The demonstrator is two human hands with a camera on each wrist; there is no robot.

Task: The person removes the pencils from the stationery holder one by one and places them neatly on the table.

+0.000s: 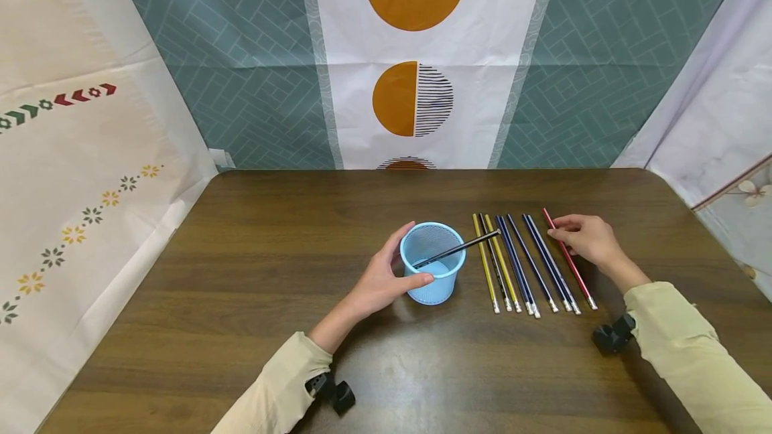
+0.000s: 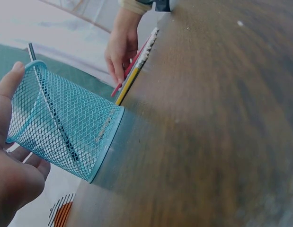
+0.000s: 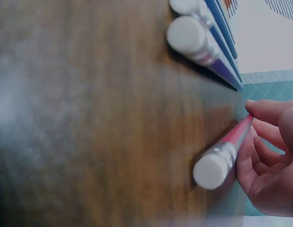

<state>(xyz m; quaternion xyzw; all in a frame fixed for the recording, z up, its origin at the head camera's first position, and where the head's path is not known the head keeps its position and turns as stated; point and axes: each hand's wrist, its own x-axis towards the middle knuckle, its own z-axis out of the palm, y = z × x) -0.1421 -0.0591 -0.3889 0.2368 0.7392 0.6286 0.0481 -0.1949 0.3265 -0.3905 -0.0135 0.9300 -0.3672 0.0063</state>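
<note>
A light blue mesh pencil cup (image 1: 435,288) stands upright on the table, and my left hand (image 1: 380,282) holds it round its left side, thumb near the front rim. Inside the cup leans a black pencil (image 1: 461,246), its end sticking out past the right rim. My right hand (image 1: 586,238) pinches a red pencil (image 1: 580,278) near its far end, at the right of a row. In the right wrist view, the white eraser (image 3: 211,172) of that pencil points toward the camera, low over or on the table; I cannot tell which.
Between cup and red pencil lie several pencils side by side, erasers toward me: yellow pencils (image 1: 486,263) and a black one at left, dark blue pencils (image 1: 531,260) at right. The brown wooden table (image 1: 271,253) ends at a patterned cloth backdrop (image 1: 253,86).
</note>
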